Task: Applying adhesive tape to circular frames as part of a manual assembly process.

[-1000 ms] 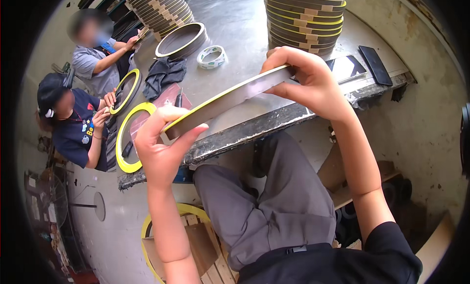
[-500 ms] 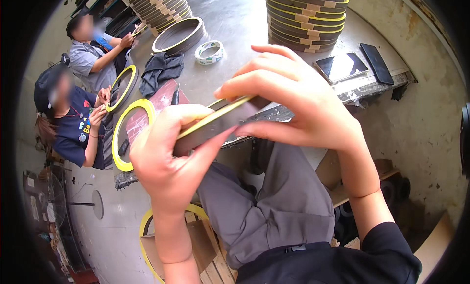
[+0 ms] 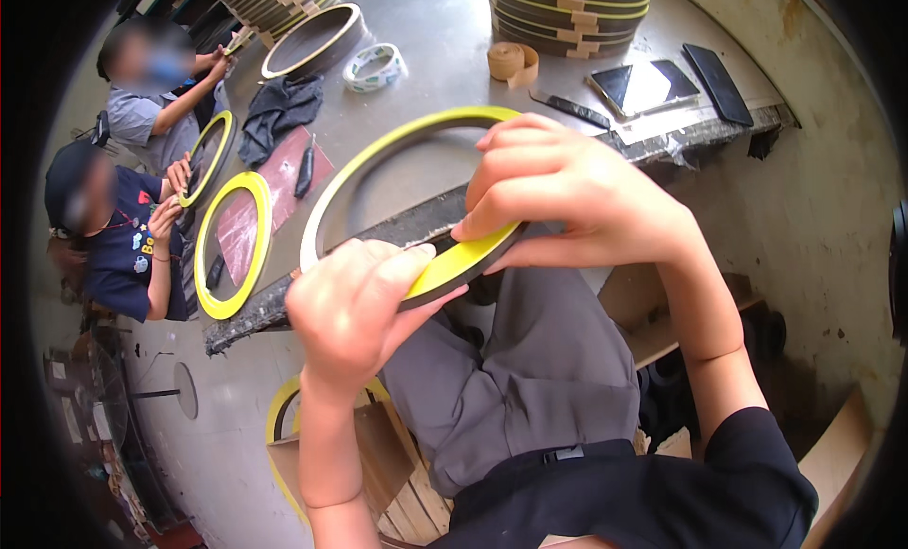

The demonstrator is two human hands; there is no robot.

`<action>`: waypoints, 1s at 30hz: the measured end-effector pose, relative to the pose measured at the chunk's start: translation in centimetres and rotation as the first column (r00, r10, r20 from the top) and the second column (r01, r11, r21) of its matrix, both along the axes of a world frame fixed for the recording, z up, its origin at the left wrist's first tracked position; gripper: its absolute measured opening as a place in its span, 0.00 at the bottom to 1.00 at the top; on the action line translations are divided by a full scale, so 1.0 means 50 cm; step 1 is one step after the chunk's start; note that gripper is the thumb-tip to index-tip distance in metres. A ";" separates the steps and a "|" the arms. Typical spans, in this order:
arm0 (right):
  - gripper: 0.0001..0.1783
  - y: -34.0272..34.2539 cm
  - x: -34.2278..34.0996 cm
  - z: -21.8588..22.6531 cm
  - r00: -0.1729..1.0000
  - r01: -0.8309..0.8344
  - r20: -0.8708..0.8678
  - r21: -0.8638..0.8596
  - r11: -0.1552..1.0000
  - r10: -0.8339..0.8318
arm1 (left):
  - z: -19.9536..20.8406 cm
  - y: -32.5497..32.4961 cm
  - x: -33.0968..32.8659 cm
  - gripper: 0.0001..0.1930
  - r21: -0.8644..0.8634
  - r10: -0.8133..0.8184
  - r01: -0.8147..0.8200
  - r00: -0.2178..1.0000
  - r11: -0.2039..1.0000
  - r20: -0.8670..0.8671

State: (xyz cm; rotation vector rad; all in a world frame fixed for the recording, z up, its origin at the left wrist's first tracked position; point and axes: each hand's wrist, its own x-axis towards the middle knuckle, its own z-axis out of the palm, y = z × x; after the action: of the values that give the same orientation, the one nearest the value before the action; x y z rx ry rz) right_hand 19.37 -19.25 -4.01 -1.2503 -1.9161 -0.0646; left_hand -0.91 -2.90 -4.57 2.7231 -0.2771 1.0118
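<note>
A large ring point(image 3: 452, 268) with a bright yellow face and a dark outer side is held in front of me, tilted, its far arc over the table edge. My left hand point(image 3: 345, 308) grips the near side, thumb on the yellow face and fingers beneath. To its right, my right hand point(image 3: 582, 199) pinches the same rim between thumb and curled fingers. A short stretch of yellow rim shows between the two hands. Past the right hand, a roll of brown paper tape point(image 3: 506, 61) and a dark slim knife point(image 3: 572, 109) lie on the table.
Another yellow ring point(image 3: 208, 298) rests left near a reddish sheet point(image 3: 244, 229) and a cutter point(image 3: 305, 171). Behind are a dark cloth point(image 3: 281, 119), a white tape roll point(image 3: 356, 84) and stacked rings point(image 3: 567, 24). Two phones point(image 3: 719, 86) lie right. Two people work at left.
The ring has turned from nearly edge-on, so its yellow face and opening now show. Both hands keep hold of it. The brown tape roll and slim knife have come into sight.
</note>
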 end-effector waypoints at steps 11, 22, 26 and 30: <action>0.14 -0.001 0.002 -0.165 0.978 0.192 0.097 -0.067 0.979 -0.185 | -0.162 0.043 -0.010 0.26 0.050 0.055 -0.050 0.993 0.997 -0.109; 0.16 -0.032 0.024 -0.115 0.933 0.272 0.242 0.004 0.962 -0.265 | -0.151 0.067 -0.062 0.20 0.032 0.101 -0.100 0.994 0.994 -0.027; 0.13 -0.003 0.038 -0.078 0.909 0.283 0.240 0.244 0.928 -0.340 | -0.104 0.084 -0.045 0.19 0.009 0.139 -0.141 0.985 0.990 0.105; 0.09 0.079 0.055 0.044 0.862 0.374 0.066 0.585 0.720 -0.502 | 0.044 0.141 0.028 0.06 -0.025 0.252 -0.280 0.814 0.960 0.523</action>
State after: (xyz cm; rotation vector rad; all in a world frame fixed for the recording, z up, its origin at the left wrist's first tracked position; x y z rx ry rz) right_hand 22.14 -15.30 -1.82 -1.2878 -1.5483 -0.9893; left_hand 0.49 4.13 -2.38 2.5192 0.0009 1.8512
